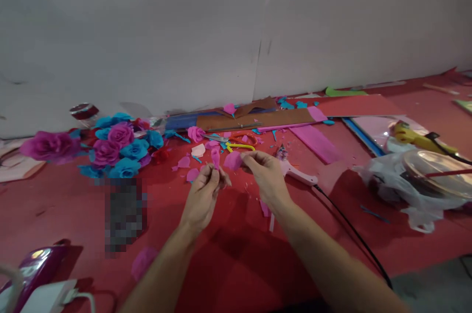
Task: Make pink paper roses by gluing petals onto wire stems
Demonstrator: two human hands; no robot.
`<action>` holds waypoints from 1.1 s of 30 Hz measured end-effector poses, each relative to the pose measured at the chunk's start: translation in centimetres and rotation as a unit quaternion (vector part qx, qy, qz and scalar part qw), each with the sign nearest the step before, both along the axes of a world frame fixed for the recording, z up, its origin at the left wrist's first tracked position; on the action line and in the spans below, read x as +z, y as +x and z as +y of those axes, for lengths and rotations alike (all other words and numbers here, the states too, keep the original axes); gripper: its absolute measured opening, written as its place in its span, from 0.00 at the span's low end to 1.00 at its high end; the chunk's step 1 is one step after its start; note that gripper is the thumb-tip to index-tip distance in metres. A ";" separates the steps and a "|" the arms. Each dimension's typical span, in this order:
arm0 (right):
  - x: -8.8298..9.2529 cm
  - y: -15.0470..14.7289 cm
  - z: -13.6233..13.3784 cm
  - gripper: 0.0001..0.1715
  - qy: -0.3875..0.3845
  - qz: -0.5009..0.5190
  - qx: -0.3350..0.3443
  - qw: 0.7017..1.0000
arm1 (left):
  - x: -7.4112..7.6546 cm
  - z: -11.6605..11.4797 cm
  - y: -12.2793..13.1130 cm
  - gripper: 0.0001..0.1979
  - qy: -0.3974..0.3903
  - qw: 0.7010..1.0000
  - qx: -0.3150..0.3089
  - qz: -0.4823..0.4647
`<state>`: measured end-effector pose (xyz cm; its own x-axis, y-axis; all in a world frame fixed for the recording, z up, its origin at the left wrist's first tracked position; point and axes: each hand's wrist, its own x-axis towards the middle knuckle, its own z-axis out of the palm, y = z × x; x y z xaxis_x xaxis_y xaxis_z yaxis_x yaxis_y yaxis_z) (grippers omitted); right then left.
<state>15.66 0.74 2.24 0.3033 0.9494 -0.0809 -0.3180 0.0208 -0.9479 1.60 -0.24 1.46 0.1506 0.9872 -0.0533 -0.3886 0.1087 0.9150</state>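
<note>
My left hand (207,186) pinches a small rolled pink paper flower bud (216,158) that stands upright above the fingertips. To its right, my right hand (263,170) grips the edge of a loose pink paper petal (233,160) between thumb and finger. Bud and petal are close together, with a small gap between them. Just beyond the hands lie yellow-handled scissors (239,146) and a pink paper rose (195,134). A pale pink glue gun (300,175) rests on the red table right of my right hand.
Pink and blue paper flowers (120,148) are bunched at the left. Brown paper strips (254,120) and a pink crepe strip (315,143) lie behind the scraps. A plastic-bagged container (437,175) and a yellow glue gun (416,137) sit right. A black cord (350,229) crosses the table (228,273).
</note>
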 end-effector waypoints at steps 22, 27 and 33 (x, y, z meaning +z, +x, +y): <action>0.6 -1.5 -1.2 0.08 0.018 0.059 0.039 0.997 | -2.4 0.6 0.6 0.09 0.062 0.987 0.074 0.125; 0.9 -1.5 -1.4 0.09 0.026 0.087 0.049 0.995 | -2.4 0.7 0.4 0.09 0.070 0.984 0.076 0.142; 1.3 -1.3 -1.8 0.09 0.028 0.093 0.066 0.993 | -2.0 0.6 0.1 0.07 0.079 0.983 0.078 0.146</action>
<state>14.31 -1.08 3.58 0.1607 0.9845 -0.0706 -0.4902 0.0175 -0.8714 1.72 0.38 -0.56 -0.0024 0.9965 0.0837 -0.1075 -0.0834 0.9907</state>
